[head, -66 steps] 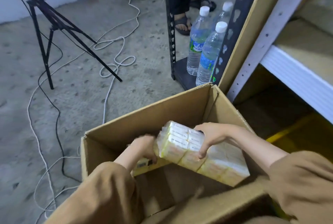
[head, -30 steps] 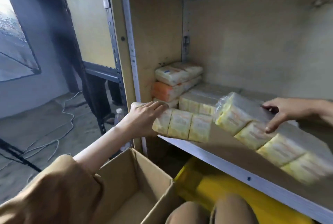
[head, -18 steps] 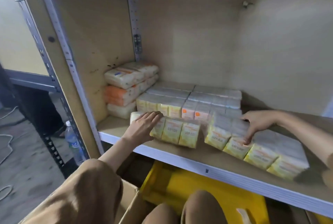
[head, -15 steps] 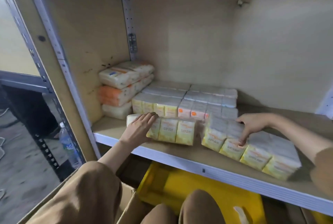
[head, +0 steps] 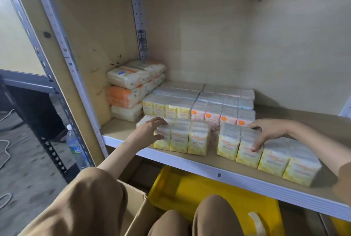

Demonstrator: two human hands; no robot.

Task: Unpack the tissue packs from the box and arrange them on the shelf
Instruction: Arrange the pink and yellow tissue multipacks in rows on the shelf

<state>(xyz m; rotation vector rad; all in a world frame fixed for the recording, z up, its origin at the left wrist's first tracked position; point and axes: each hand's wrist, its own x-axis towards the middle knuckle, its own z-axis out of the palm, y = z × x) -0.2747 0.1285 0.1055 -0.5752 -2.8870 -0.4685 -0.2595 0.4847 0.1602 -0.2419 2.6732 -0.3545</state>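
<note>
tissue packs (head: 181, 140) on shelf (head: 218, 169) | box (head: 133, 203) contents unseen | both hands' grip on packs, seemingly

Dim, warm light; shelf (head: 199, 161) interior evenly lit, wide-angle bend at edges, slight softness bottom right.

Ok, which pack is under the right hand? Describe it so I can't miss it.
Start at the shelf with the white front edge. Two yellow packs sit at the front; take the right pack, under the right hand. Unlike the left pack, it sits skewed to the edge.
</note>
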